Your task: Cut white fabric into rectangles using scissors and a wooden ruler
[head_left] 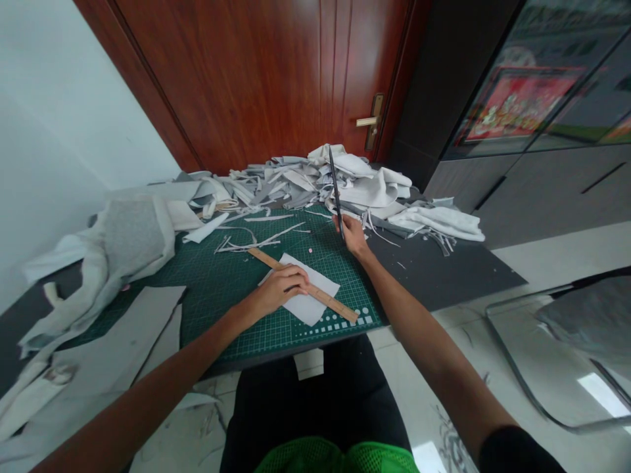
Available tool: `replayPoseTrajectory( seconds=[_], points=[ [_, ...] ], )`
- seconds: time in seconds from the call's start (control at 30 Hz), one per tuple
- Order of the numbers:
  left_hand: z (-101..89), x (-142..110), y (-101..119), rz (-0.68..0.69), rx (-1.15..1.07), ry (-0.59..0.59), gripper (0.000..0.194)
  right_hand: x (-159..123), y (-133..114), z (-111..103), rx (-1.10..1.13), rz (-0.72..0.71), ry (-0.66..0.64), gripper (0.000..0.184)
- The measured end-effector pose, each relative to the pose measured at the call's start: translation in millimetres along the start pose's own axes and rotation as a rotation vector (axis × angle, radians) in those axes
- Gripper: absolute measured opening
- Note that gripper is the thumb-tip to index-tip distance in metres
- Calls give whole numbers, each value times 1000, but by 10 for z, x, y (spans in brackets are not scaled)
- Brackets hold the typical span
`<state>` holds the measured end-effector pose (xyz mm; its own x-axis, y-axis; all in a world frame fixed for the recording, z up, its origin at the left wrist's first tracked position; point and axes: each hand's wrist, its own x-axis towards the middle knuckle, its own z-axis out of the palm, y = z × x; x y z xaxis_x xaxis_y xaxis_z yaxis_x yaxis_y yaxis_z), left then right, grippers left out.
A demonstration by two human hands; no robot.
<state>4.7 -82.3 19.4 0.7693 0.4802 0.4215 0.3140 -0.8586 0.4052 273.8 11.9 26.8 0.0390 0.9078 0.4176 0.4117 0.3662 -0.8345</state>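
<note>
My left hand lies flat and half open, fingers spread across the wooden ruler, pressing it onto a white fabric piece. It isn't gripping; I read that downward pressure as keeping the ruler and cloth from creeping on the mat. The ruler runs diagonally over the fabric, with both ends past its edges.

My right hand is closed around the lower end of a long dark blade, held nearly upright and clear of the cloth, just beyond the ruler's far end. From this view I can't tell whether it's a closed pair of shears or a single straightedge.

Both hands work on a green cutting mat, its printed grid giving a squared reference. Thin offcuts lie loose on it. Behind, a heap of gray and white scraps is piled against a wooden door, and a large gray fabric sheet slumps over the mat's left side.
</note>
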Motion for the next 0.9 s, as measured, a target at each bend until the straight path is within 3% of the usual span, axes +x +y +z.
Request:
replayPoseTrajectory(
  seconds=[0.27, 0.47, 0.73, 0.9],
  points=[
    [-59, -226, 121, 10, 31, -9, 14, -36, -2, 33, 5, -27, -59, 64],
    [-179, -406, 304, -73, 60, -39, 17, -91, -87, 0, 18, -47, -139, 64],
    [-163, -229, 55, 87, -64, -80, 25, -319, -126, -169, 38, -56, -143, 64],
    [-246, -81, 25, 107, -45, -181, 19, -400, -73, -280, 54, -4, -132, 67]
  ],
)
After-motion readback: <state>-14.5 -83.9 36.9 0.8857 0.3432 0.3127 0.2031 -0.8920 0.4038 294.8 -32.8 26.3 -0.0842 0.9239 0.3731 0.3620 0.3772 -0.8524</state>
